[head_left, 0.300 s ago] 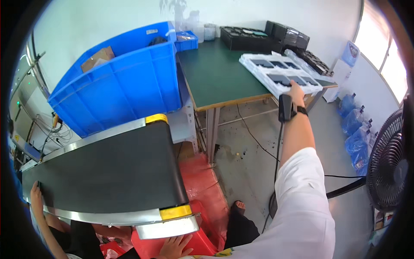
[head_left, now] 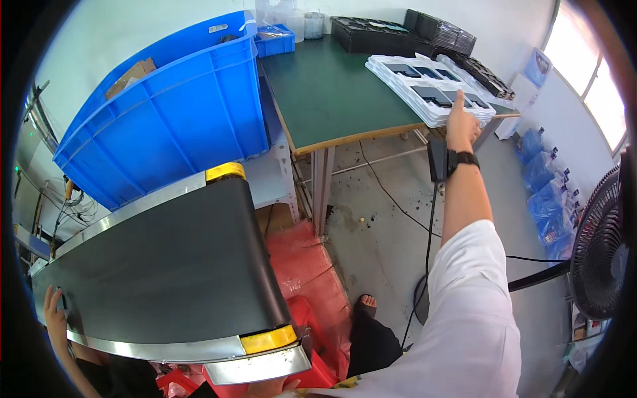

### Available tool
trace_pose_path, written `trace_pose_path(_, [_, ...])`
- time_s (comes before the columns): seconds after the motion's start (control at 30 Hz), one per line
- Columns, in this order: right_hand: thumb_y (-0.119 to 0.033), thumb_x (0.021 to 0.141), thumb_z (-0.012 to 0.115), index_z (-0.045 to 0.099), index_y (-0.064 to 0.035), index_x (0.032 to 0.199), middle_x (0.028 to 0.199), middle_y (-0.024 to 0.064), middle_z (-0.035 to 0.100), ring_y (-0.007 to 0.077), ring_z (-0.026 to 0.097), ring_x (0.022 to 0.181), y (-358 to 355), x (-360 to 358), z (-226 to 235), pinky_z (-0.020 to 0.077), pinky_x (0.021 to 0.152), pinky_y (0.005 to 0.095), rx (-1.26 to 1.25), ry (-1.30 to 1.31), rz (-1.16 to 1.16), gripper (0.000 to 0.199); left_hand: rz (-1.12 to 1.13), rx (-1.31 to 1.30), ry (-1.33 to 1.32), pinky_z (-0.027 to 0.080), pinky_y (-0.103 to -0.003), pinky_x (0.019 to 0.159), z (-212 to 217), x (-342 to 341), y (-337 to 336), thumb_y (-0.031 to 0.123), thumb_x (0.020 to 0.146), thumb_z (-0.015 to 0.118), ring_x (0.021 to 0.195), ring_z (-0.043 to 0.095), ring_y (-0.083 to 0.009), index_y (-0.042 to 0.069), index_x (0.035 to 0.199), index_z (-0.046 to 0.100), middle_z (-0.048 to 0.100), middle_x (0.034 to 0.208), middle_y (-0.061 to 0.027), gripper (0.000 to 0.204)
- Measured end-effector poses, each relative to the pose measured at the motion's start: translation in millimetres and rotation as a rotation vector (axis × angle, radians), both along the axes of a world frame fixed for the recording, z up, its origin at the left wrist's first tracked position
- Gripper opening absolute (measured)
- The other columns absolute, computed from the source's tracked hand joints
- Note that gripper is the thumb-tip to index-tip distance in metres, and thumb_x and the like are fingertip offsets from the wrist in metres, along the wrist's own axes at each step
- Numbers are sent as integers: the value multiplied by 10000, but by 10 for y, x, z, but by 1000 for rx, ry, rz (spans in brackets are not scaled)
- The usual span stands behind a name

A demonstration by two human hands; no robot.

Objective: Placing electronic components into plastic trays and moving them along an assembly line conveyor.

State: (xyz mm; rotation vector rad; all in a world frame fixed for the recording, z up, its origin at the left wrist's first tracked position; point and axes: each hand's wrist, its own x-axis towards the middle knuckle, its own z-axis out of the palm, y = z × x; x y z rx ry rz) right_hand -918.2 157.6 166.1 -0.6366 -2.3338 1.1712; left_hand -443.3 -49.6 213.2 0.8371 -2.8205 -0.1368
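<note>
My right hand (head_left: 462,126) reaches to the near edge of a stack of white plastic trays (head_left: 434,119). Its index finger is stretched out over a dark flat panel (head_left: 431,97) lying in one of the top tray's compartments; the other fingers bend loosely, and nothing shows in them. A black strap and a dark corded box (head_left: 437,160) are on that wrist. My left hand (head_left: 269,388) is low at the lower edge, by the red plastic stool, largely hidden under the conveyor's metal end; the part that shows has fingers apart and holds nothing.
A black conveyor belt (head_left: 159,259) fills the left, with a co-worker's hand (head_left: 56,313) at its far end. Behind it stands a big blue bin (head_left: 172,126). Black trays (head_left: 371,38) sit on the green table (head_left: 332,99). A fan (head_left: 597,245) and cables are at right.
My right index finger has lifted from the panels and straightened. My left hand has gone further under the conveyor's end. The co-worker's fingers have spread. The view has shifted slightly.
</note>
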Motion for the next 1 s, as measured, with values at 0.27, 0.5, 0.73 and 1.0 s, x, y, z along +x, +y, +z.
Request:
trace_pose_path(0.27, [-328,853,538,500,-185,1219,1310,128,415,385,386,1199,-243,306,-498,400,889,514,904,480,534,395,-618,12,-11,453,-362,816,-2394,1491,684,399,866,524,987,579,-274,137,1054,642,620,1104,-92,343])
trace_pose_path(0.5, [-414,852,530,330,-41,1339,1405,193,279,364,233,1314,-314,658,-337,323,956,564,730,365,416,645,-610,246,-118,219,-507,1050,-2462,1556,665,442,846,489,1261,326,-349,119,1311,418,346,1371,-174,571])
trace_pose_path(0.73, [-312,823,587,317,85,1291,1274,331,368,456,412,1143,504,2994,-2609,344,962,478,488,2,817,670,-611,287,-38,162,-510,1074,-2572,1591,764,442,860,448,1310,256,-342,126,1339,387,267,1427,-166,577])
trace_pose_path(1.0, [-292,816,595,290,85,1294,996,329,558,434,571,904,281,5786,-2442,460,815,440,516,-221,1266,681,-589,187,77,167,-489,1080,-2642,1715,705,398,862,491,1320,246,-331,124,1342,382,250,1437,-164,564])
